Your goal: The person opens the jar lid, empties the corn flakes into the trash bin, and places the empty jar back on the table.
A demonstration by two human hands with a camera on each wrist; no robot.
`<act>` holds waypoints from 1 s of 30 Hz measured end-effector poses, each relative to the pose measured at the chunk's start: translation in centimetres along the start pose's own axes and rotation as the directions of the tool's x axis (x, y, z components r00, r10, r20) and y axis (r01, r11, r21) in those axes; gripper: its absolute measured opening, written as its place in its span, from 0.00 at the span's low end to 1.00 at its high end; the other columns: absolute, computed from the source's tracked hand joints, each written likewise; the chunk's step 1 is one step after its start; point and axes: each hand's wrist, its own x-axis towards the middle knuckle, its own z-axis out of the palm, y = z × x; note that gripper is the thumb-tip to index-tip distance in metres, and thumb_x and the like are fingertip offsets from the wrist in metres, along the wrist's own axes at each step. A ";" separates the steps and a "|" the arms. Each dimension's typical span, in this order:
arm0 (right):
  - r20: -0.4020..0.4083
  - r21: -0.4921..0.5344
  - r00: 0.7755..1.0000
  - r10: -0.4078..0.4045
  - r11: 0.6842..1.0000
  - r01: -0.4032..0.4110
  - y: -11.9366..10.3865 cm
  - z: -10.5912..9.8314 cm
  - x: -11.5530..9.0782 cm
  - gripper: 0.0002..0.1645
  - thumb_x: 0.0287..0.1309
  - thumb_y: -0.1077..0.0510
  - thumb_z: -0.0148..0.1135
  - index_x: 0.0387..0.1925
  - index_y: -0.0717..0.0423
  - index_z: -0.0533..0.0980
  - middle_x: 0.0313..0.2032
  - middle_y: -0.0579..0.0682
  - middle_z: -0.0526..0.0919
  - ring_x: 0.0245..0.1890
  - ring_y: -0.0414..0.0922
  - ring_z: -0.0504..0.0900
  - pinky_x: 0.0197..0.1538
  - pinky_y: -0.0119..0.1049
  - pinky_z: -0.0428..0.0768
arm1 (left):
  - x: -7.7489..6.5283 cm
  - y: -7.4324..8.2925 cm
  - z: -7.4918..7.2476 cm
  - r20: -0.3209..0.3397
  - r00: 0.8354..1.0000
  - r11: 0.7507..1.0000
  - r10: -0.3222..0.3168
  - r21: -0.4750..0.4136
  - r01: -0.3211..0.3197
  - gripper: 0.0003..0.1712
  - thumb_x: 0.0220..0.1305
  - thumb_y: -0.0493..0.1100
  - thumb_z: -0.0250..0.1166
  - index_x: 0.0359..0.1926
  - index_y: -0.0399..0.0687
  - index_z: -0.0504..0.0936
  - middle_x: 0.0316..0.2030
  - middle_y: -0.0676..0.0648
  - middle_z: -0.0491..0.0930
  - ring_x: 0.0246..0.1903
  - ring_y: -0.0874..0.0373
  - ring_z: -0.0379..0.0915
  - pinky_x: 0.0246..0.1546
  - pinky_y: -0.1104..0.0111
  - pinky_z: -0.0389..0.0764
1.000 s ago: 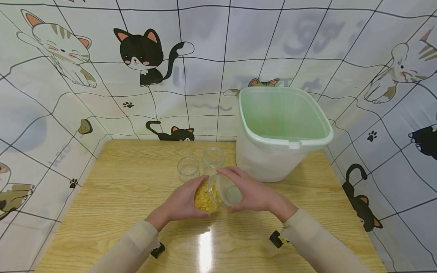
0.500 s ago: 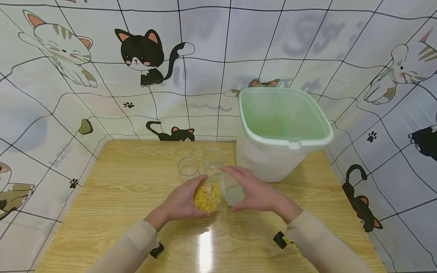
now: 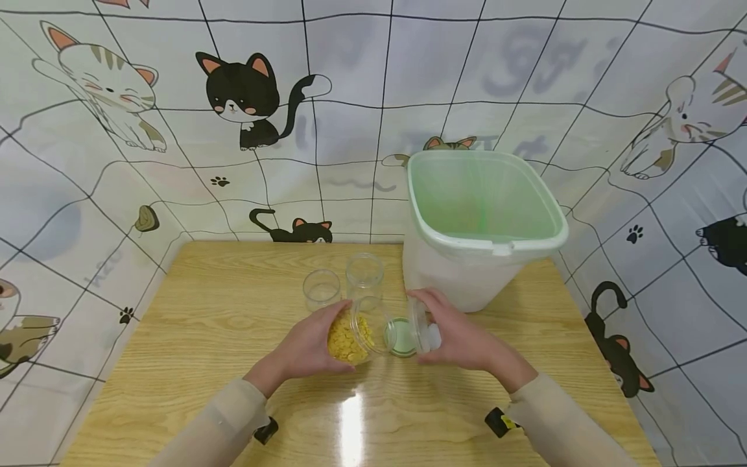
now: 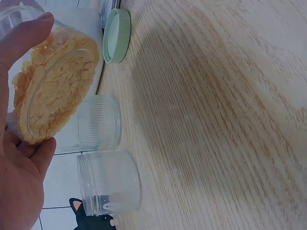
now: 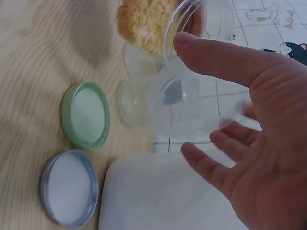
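My left hand point(image 3: 303, 347) grips a clear jar point(image 3: 373, 324) of yellow flakes point(image 3: 347, 337), tilted so its mouth faces right. In the left wrist view the flakes point(image 4: 60, 91) show through the jar's base, with my left thumb and fingers point(image 4: 44, 155) around it. To the right of the jar mouth, my right hand point(image 3: 467, 340) holds a translucent plastic lid point(image 5: 168, 103) between thumb and fingers, apart from the jar. A green lid point(image 3: 401, 338) lies on the table between the hands. Beside it in the right wrist view lies a grey-rimmed lid point(image 5: 69, 189).
Two clear jars point(image 3: 321, 288) point(image 3: 364, 272) stand behind the left hand. A large white bin point(image 3: 449, 279) with a pale green inside stands at the back right, close behind the right hand. A cat-print sheet point(image 3: 350, 130) surrounds the wooden table point(image 3: 233, 292).
My right hand has moved right with the translucent lid, away from the jar mouth, bringing the green lid into sight. My left hand and the jar have shifted slightly left.
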 end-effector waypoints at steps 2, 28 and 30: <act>-0.009 -0.006 1.000 -0.002 1.000 0.002 0.6 0.0 -0.5 0.64 0.39 0.53 0.81 0.74 0.50 0.52 0.70 0.51 0.59 0.66 0.49 0.66 0.64 0.49 0.74 | 0.0 -0.1 0.0 0.000 1.000 1.000 -0.002 0.003 0.002 0.68 0.33 0.65 0.80 0.74 0.51 0.57 0.69 0.49 0.66 0.68 0.51 0.64 0.67 0.54 0.68; 0.044 0.252 0.964 0.263 0.931 -0.266 10.8 -3.0 -7.0 0.67 0.43 0.59 0.78 0.75 0.59 0.42 0.70 0.69 0.51 0.64 0.71 0.62 0.55 0.58 0.78 | 0.0 -0.2 -0.3 -0.029 1.000 1.000 0.013 -0.010 -0.013 0.68 0.33 0.64 0.81 0.73 0.48 0.57 0.69 0.47 0.66 0.68 0.50 0.64 0.67 0.53 0.69; 0.047 0.271 0.955 0.292 0.917 -0.293 11.6 -2.9 -7.3 0.67 0.44 0.59 0.77 0.74 0.59 0.41 0.70 0.69 0.51 0.63 0.71 0.63 0.56 0.58 0.78 | 0.0 -0.2 -0.3 -0.027 1.000 1.000 0.013 -0.013 -0.013 0.68 0.33 0.64 0.81 0.73 0.47 0.58 0.69 0.47 0.66 0.68 0.50 0.64 0.67 0.53 0.68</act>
